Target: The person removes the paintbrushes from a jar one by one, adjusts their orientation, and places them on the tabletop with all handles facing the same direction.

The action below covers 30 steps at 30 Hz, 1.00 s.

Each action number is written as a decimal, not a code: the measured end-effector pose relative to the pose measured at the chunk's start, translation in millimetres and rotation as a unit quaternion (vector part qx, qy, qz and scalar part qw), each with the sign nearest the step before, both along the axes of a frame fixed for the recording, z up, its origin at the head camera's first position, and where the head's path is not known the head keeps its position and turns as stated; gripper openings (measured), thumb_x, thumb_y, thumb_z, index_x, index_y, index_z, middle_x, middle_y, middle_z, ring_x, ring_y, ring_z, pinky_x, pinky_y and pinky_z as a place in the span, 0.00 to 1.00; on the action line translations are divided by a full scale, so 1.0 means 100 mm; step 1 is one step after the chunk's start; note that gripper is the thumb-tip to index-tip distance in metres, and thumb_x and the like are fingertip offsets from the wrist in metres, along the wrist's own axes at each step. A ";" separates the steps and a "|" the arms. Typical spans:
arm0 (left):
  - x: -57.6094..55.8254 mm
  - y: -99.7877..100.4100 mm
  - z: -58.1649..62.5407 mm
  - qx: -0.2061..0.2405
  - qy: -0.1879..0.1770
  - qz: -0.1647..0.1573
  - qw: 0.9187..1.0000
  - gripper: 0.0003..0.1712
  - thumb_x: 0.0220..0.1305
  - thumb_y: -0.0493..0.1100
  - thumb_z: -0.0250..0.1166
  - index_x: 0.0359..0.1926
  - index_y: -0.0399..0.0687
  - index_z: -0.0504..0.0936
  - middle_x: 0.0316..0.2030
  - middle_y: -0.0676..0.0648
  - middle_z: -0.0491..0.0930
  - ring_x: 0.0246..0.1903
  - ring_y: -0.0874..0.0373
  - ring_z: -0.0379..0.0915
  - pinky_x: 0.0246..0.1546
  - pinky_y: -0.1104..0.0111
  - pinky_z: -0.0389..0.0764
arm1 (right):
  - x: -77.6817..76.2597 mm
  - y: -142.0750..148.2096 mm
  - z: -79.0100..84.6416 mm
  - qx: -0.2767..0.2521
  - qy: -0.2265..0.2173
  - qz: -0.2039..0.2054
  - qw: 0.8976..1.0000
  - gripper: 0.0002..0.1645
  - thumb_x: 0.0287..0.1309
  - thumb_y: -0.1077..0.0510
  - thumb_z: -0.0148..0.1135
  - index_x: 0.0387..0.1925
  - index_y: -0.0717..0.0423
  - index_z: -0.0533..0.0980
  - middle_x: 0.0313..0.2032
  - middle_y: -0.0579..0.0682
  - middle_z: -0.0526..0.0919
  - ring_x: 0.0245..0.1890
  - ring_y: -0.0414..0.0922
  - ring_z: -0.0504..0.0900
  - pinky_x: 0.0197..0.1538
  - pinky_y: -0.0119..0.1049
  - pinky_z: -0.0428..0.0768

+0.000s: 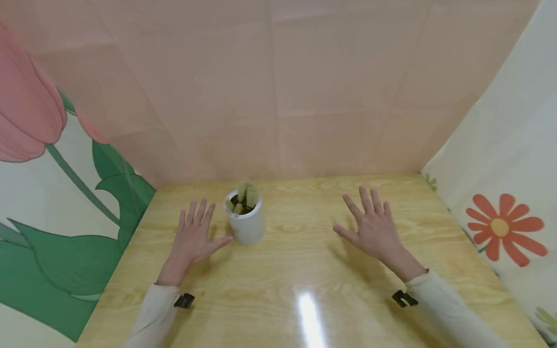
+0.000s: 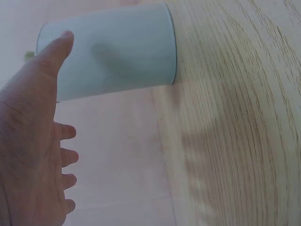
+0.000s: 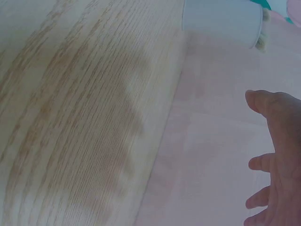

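Pink backdrop [image 1: 226, 92] behind wooden table [image 1: 256, 280], potted plant [image 1: 248, 224] beside splayed left hand [image 1: 193, 239], splayed right hand [image 1: 375, 232] well apart

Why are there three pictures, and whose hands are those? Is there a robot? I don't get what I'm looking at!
No robot shows here, just a person's left hand and right hand, both bare. The big picture comes from a camera worn on the head, looking forward and down. The other two come from wrist cameras: one shows the left hand close up, the other the right hand. There the table looks tipped on its side. On it stands a white pot with a small plant inside. Nothing is held: both hands are spread open over the table. The left thumb is close to the pot, but I can't tell whether it touches.
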State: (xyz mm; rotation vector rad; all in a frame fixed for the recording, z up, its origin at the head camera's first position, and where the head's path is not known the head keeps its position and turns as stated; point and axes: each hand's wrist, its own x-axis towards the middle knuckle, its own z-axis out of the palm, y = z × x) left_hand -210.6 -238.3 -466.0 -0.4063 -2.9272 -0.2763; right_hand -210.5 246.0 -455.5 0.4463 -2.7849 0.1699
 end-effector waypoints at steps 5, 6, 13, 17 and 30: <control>-0.02 0.04 -0.03 0.001 -0.004 -0.005 1.000 0.67 0.56 0.82 0.59 0.81 0.45 0.51 0.81 0.38 0.40 0.80 0.37 0.29 0.76 0.39 0.35 | -0.02 0.03 0.02 0.002 -0.001 -0.001 1.000 0.56 0.60 0.21 0.56 0.80 0.46 0.57 0.79 0.66 0.45 0.78 0.68 0.41 0.66 0.78 0.55; -0.02 0.05 -0.03 0.001 -0.005 -0.007 1.000 0.67 0.56 0.82 0.59 0.81 0.45 0.51 0.81 0.38 0.40 0.80 0.37 0.30 0.76 0.39 0.35 | -0.02 0.03 0.03 0.001 -0.002 0.000 1.000 0.56 0.60 0.21 0.57 0.80 0.46 0.57 0.79 0.66 0.45 0.78 0.68 0.42 0.66 0.78 0.55; -0.05 0.06 0.01 -0.002 0.009 -0.021 1.000 0.69 0.54 0.82 0.61 0.80 0.41 0.52 0.80 0.36 0.45 0.79 0.35 0.38 0.75 0.38 0.41 | -0.09 -0.05 0.08 -0.010 -0.011 0.018 1.000 0.57 0.60 0.21 0.57 0.80 0.46 0.56 0.79 0.66 0.45 0.78 0.68 0.43 0.67 0.76 0.56; -0.06 0.04 0.04 0.012 -0.005 -0.020 1.000 0.71 0.53 0.81 0.64 0.81 0.42 0.48 0.80 0.36 0.44 0.79 0.37 0.38 0.76 0.41 0.41 | -0.16 -0.16 0.13 -0.029 -0.020 0.036 0.999 0.57 0.60 0.21 0.57 0.80 0.47 0.56 0.79 0.66 0.45 0.78 0.69 0.43 0.67 0.76 0.56; -0.25 0.11 0.14 0.129 -0.035 -0.029 0.991 0.73 0.50 0.79 0.69 0.83 0.49 0.43 0.80 0.40 0.48 0.78 0.40 0.48 0.74 0.42 0.55 | -0.38 -0.55 0.44 -0.077 -0.018 0.099 0.992 0.55 0.62 0.26 0.60 0.79 0.50 0.59 0.78 0.64 0.53 0.78 0.67 0.48 0.71 0.69 0.59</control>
